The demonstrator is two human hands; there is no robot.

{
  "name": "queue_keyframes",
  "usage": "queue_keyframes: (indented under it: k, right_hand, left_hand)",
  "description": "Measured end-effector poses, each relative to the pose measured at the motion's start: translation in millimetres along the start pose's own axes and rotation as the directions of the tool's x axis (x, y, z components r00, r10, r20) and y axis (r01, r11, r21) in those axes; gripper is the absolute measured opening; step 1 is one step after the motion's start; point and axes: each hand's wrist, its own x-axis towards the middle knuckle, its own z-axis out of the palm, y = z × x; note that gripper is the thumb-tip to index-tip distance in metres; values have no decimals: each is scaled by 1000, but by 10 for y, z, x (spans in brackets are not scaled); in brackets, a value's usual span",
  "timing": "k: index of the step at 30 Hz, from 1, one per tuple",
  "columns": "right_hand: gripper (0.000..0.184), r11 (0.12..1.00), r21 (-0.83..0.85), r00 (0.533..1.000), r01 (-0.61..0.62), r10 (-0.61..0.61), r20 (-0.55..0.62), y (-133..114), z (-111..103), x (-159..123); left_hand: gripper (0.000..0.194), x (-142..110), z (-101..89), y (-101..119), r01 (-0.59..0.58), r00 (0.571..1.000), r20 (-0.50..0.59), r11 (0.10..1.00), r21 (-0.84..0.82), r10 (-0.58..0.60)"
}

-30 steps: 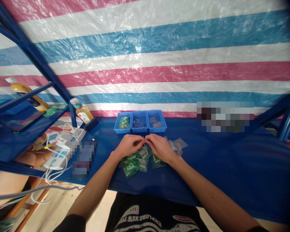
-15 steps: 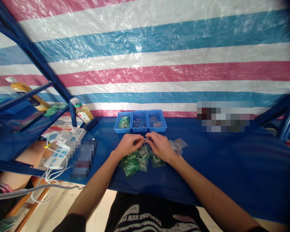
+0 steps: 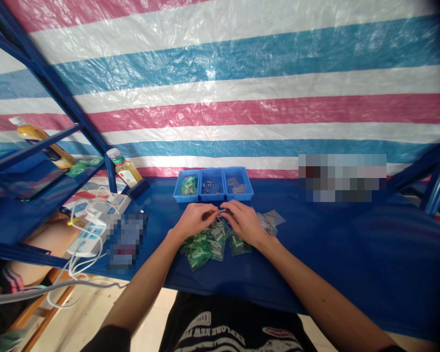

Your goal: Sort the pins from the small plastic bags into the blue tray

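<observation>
My left hand (image 3: 197, 218) and my right hand (image 3: 244, 220) meet over the near side of the bins, both closed in a pinch. Small silvery metal screws or pins (image 3: 220, 213) show between the fingertips; their exact kind is too small to tell. Beneath the hands lie green plastic bags (image 3: 198, 253) and clear bags (image 3: 216, 248) with metal parts inside. To the right of my right hand are more clear bags (image 3: 273, 217) with brownish pieces. Just beyond stand three joined blue bins: the left bin (image 3: 186, 197) holds green bags, the middle bin (image 3: 211, 197) loose metal pieces, the right bin (image 3: 238, 196) clear bags.
On the left of the blue table (image 3: 337, 254) are a power strip (image 3: 86, 238) with white cables, a blurred-out flat item (image 3: 127, 242) and a juice bottle (image 3: 126, 168). A blue metal frame (image 3: 91, 134) borders a neighbouring place where a person's arm shows. A pixelated patch covers something back right.
My hands stay almost in the same place, fingers still pinched together. At the left, the other person's arm has shifted slightly.
</observation>
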Motion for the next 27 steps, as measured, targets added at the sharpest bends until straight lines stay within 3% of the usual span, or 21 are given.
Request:
queue_keyframes:
  k: [4,13,20,27]
  right_hand:
    - [21,1000,0,1000,26,-26,5,5,4,-4]
    - [17,999,-31,999,-42,41,-28,30,18,-11]
    - [16,1000,-6,1000,13,-13,2,-4,-15,3]
    - [16,999,2,999,-34,34,-38,0,-14,0]
  left_hand:
    - [20,2,-8,6,-1,1000,12,1000,10,1]
    - [22,-3,-10,2,3,1000,3,1000,-2,-3]
    - [20,3,-13,-1,6,1000,12,1000,5,-6]
    - [23,2,-19,-1,3,1000,9,1000,12,-3]
